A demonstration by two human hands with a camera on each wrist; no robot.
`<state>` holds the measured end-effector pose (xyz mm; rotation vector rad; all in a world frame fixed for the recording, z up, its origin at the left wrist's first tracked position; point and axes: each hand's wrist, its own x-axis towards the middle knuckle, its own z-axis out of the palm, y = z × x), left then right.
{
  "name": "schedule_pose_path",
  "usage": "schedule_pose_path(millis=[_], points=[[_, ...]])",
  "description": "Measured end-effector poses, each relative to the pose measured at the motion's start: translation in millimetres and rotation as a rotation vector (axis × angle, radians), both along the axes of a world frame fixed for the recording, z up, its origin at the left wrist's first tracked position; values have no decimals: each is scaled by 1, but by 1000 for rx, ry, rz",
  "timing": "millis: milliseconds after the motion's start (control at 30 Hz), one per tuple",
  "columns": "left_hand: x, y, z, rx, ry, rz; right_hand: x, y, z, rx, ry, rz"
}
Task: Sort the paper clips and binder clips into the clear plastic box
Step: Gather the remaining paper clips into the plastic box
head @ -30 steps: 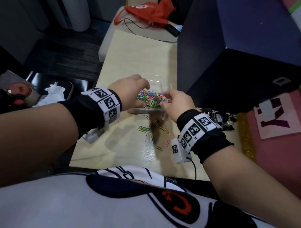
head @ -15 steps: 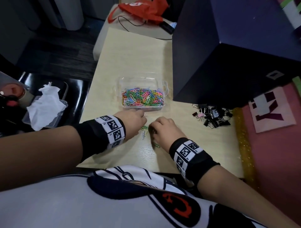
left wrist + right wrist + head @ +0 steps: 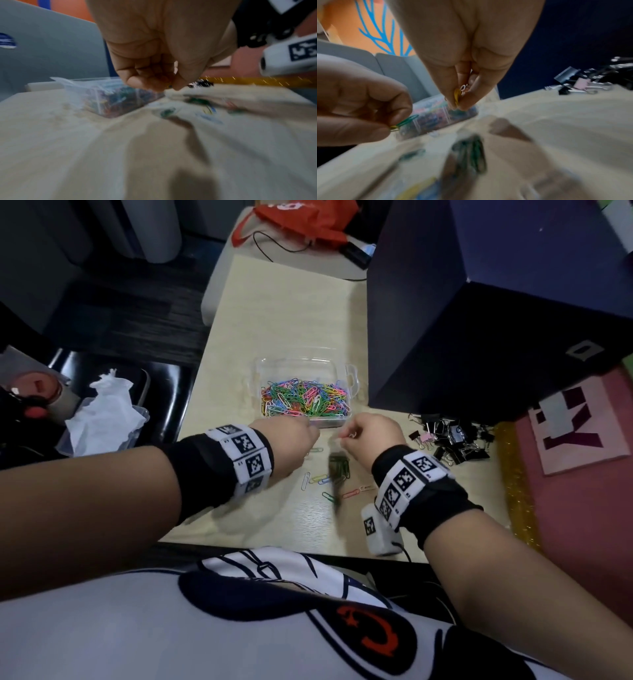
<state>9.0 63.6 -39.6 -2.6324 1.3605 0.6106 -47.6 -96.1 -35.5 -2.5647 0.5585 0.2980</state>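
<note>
Both hands have risen from the table toward the clear plastic box (image 3: 305, 392). Left hand (image 3: 291, 445) pinches green paper clips (image 3: 406, 122); right hand (image 3: 371, 436) pinches yellow paper clips (image 3: 458, 95). Deposit follows.

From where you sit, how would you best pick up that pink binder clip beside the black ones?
Pinch the pink binder clip by its wire handles, coming from its left: they seem to point that way toward bare table, while black binder clips crowd its right.
</note>
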Motion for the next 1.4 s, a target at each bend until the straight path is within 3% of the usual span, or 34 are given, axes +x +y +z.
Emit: schedule_pose_path(millis=[167,233,300,367,433,500,567,700,800,933,1067,1400], points=[[30,6,26,-270,-68,175,26,8,22,142,-262,-75],[40,11,31,-345,-74,244,27,10,28,174,-261,-50],[44,15,32,-364,-69,283,23,8,32,61,-221,-10],[40,16,29,-331,-62,279,13,3,33,-51,-127,-13],[31,15,20,-226,-47,222,0,1,28,-134,138,9],[20,12,5,-98,-17,148,-16,6,19,-265,469,176],[13,11,-9,-11,3,75,-30,12,5,-332,571,253],[8,4,-25,77,-34,32,-41,19,-17,-175,394,126],[9,-4,-22,109,-57,19,-39,19,-22,-72,254,169],[9,-2,-22,89,-103,2,-38,16,-25,-75,152,284],[5,0,-21,121,-93,-36,-37,13,-28,-175,144,458],[-2,13,-31,33,-40,109,-24,15,-32,-246,204,392]])
